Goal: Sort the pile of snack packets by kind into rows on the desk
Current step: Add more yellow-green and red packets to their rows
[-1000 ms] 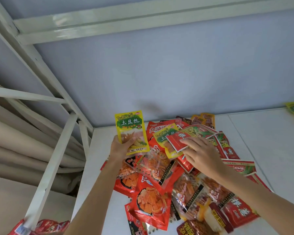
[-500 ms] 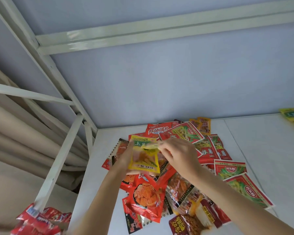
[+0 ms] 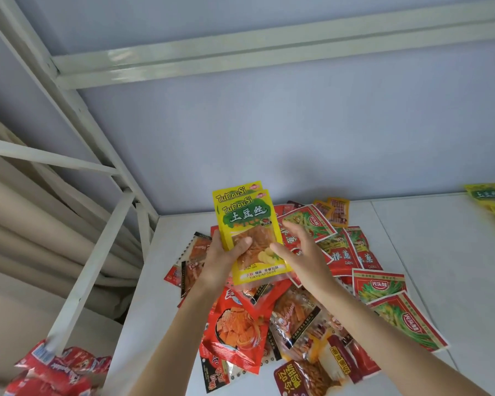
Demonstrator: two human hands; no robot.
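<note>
Here, your left hand [image 3: 222, 260] grips two yellow packets [image 3: 247, 224], stacked with the rear one peeking out above the front one, both upright and lifted above the pile of snack packets [image 3: 283, 310]. Your thumb presses on the front packet's clear window and the fingers wrap behind, so the hand is closed on the pair. Your right hand [image 3: 303, 252] stands just to the right of the yellow packets, its fingers spread and loosely curled; the thumb tip touches the front packet's lower right part, but the hand does not close around anything. The pile lies directly below and behind both hands on the white desk [image 3: 440, 267]: red packets with orange contents sit under your forearms, and red-and-green packets [image 3: 383, 284] fan out to the right of the pile. More yellow packets [image 3: 492, 201] of the same look lie at the desk's far right edge, well apart from the pile. A heap of red wrappers [image 3: 57, 370] sits off the desk's left side, beside a white metal frame [image 3: 92, 261].
</note>
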